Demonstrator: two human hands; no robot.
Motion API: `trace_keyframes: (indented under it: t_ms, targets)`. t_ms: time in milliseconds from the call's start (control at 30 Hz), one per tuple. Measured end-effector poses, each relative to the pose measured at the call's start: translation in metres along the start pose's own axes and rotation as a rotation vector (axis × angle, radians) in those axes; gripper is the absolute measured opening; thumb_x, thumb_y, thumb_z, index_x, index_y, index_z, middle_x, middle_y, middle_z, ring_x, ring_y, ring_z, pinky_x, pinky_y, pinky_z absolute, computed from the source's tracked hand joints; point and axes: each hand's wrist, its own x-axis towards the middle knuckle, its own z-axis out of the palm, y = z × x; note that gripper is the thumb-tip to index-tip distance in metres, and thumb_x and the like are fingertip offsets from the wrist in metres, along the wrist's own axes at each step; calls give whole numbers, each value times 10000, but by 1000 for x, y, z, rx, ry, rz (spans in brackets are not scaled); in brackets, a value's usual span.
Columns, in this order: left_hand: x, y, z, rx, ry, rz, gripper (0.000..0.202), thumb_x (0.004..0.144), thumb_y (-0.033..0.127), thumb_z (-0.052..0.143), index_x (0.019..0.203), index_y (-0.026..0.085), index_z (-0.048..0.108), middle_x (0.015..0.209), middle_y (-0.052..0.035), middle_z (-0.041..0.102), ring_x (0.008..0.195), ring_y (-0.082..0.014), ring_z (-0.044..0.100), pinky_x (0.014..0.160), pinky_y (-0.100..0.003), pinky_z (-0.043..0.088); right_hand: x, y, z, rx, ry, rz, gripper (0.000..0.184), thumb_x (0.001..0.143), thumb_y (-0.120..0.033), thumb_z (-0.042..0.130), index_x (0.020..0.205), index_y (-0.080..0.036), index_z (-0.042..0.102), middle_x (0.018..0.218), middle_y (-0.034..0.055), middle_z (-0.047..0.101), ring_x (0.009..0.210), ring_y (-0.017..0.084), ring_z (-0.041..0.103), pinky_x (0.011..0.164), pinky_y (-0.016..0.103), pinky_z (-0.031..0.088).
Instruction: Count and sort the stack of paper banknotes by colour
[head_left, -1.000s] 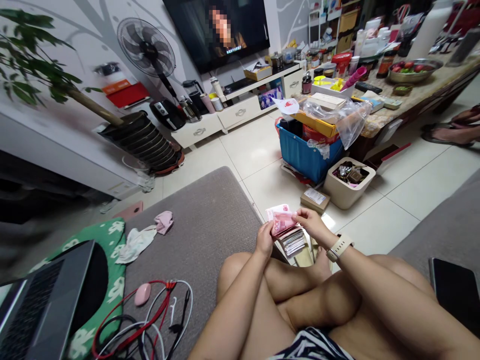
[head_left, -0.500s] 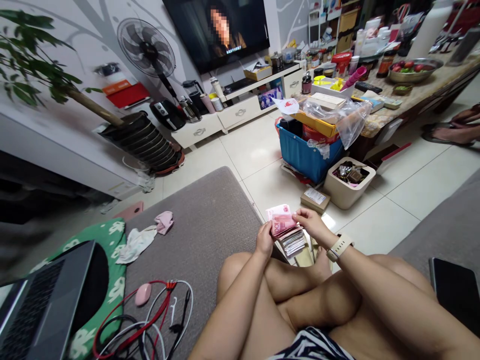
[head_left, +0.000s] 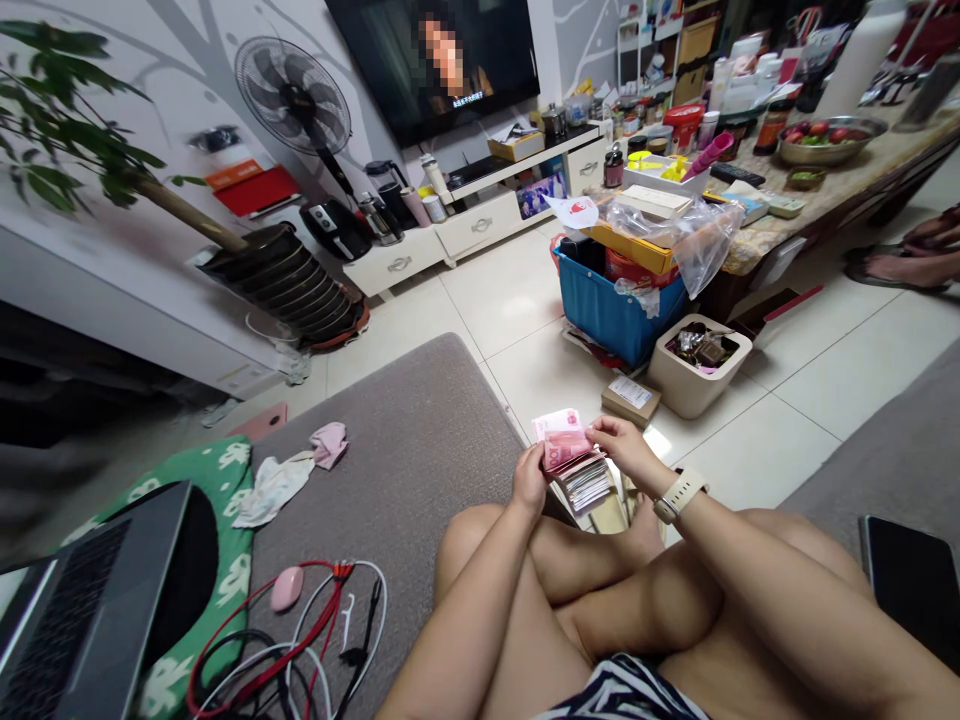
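Observation:
Above my crossed legs is a wallet (head_left: 587, 484) with a thick row of cards fanned along its near side. Pink and white banknotes (head_left: 564, 440) marked 100 stick up out of its far side. At the wallet's left edge, my left hand (head_left: 530, 480) is closed around it, thumb against the notes' lower left corner. My right hand (head_left: 624, 444), below a pale-strapped watch (head_left: 680, 494), pinches the right edge of the banknotes between thumb and fingers. How many notes there are I cannot tell.
On the grey sofa lie tangled cables (head_left: 300, 640), a pink case (head_left: 286, 590), cloths (head_left: 277, 488) and a laptop (head_left: 82, 600). A phone (head_left: 911, 580) rests at right. Ahead stand a bin (head_left: 694, 385), a small box (head_left: 630, 400) and a blue basket (head_left: 611, 310). Another person's foot (head_left: 900, 268) shows far right.

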Motion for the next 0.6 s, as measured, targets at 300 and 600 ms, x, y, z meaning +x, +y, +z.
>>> trace_keyframes:
  t_ms: [300, 600]
  targets:
    - [-4, 6, 3, -67, -58, -28, 262, 698, 428, 719, 688, 168, 698, 731, -30, 728, 717, -192, 662, 742, -317, 501, 0, 0, 0, 32, -21, 0, 331, 714, -477, 686, 594, -200, 550, 553, -34, 494, 529, 119, 404, 543, 276, 309]
    - [-9, 15, 6, -91, -93, -76, 285, 666, 426, 767, 735, 156, 708, 734, -46, 730, 728, -209, 671, 769, -332, 494, -2, -3, 1, 12, -15, -19, 369, 699, -523, 730, 628, -196, 576, 624, 4, 603, 602, 150, 512, 616, 295, 381]
